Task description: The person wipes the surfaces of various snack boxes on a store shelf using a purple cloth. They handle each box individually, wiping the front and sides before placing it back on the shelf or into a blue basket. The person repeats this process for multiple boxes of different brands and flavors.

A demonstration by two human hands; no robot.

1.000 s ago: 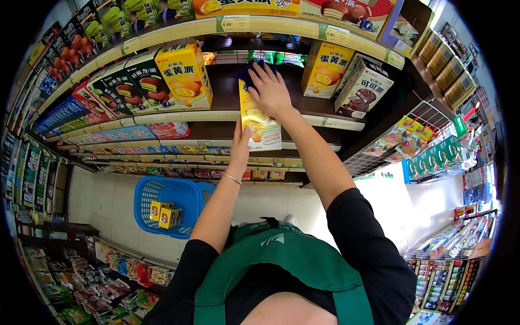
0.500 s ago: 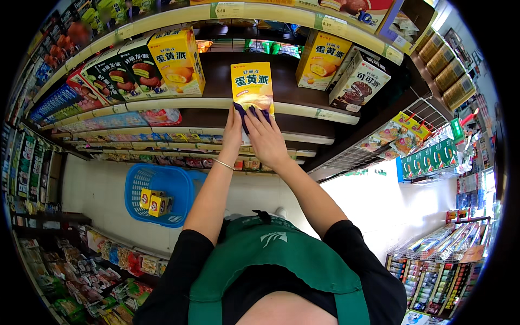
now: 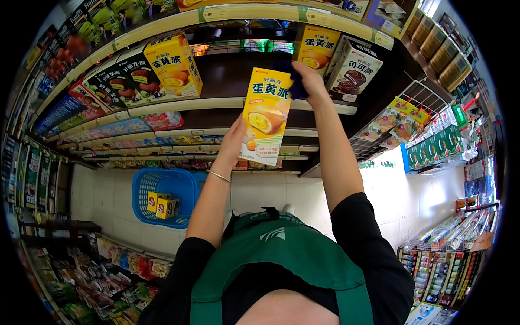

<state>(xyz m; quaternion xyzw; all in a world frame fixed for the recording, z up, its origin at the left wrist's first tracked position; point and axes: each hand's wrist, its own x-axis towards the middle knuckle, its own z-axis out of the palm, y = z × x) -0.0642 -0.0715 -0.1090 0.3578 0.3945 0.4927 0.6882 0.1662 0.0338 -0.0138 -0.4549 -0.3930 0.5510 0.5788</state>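
Observation:
A yellow and white snack box (image 3: 265, 116) is held tilted in front of the shelf by my left hand (image 3: 234, 142), whose fingers grip its lower left edge. My right hand (image 3: 310, 82) is closed on a dark purple cloth (image 3: 287, 70), which touches the box's upper right side. Behind that hand a yellow snack box (image 3: 316, 47) stands on the shelf beside a white box with brown cookies (image 3: 353, 73). Another yellow box (image 3: 174, 67) stands to the left, next to dark green snack boxes (image 3: 135, 76).
Below the arms a blue basket (image 3: 140, 189) sits on the floor with small yellow packages (image 3: 162, 205) inside. A wire rack (image 3: 403, 108) with hanging packets juts out on the right. The upper shelf edge (image 3: 254, 13) runs across above my hands.
The box has tilted to the right and come nearer to me. My right hand has moved off its front, up and right, with the cloth, while my left hand keeps hold.

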